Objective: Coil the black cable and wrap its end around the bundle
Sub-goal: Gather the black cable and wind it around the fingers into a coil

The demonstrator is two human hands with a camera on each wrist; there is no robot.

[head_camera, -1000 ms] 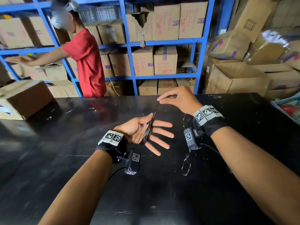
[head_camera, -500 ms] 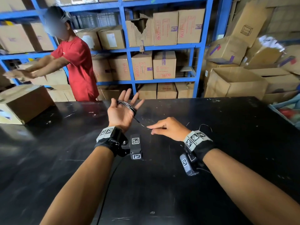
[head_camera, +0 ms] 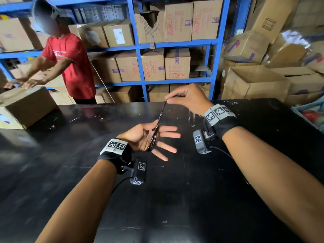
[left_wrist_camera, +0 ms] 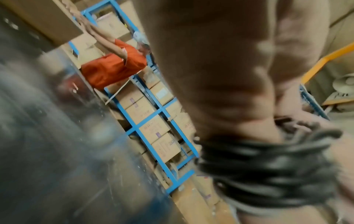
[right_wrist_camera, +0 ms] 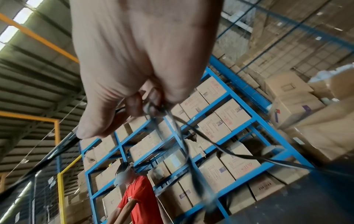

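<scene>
The black cable is looped around the flat, spread left hand and pinched taut by the right hand above the worktop.

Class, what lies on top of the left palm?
Black cable coils lie across the open left hand, one strand rising to the right hand's pinch. The turns behind the hand are hidden from the head view.

Half a second ago the left hand stood raised with its fingers pointing away; now it lies palm up, fingers spread toward the right, the black cable coils across its palm. The right hand, then low near the bench, has lifted up and away, pinching the cable's strand taut above the left.
</scene>
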